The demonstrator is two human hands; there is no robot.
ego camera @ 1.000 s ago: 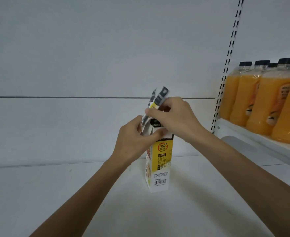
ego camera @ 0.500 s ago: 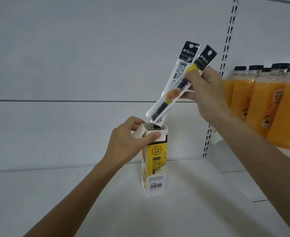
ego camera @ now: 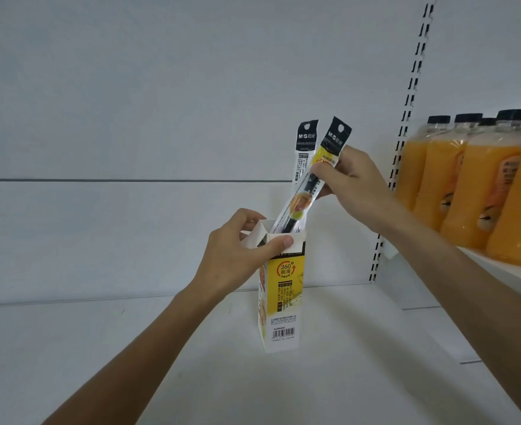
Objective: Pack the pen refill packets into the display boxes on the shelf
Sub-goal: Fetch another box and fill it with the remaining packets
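Two pen refill packets [ego camera: 330,147] are standing slanted in the open top of the display box [ego camera: 284,297]. Their lower ends are dipping inside it and their black headers are sticking up well above the rim. The right hand [ego camera: 355,183] is pinching them partway up, with the thumb in front and the fingers curled behind. The left hand [ego camera: 237,256] is gripping the box near its top, the thumb pressing across the white front flap and the fingers wrapping round the back. The box is standing upright on the white shelf [ego camera: 173,375], its yellow panel and barcode facing me, a little out from the back panel [ego camera: 130,234]. Off to the right, past a slotted upright [ego camera: 408,118], orange juice bottles [ego camera: 474,185] with black caps are sitting in a row on a neighbouring shelf [ego camera: 511,273], well apart from the box.
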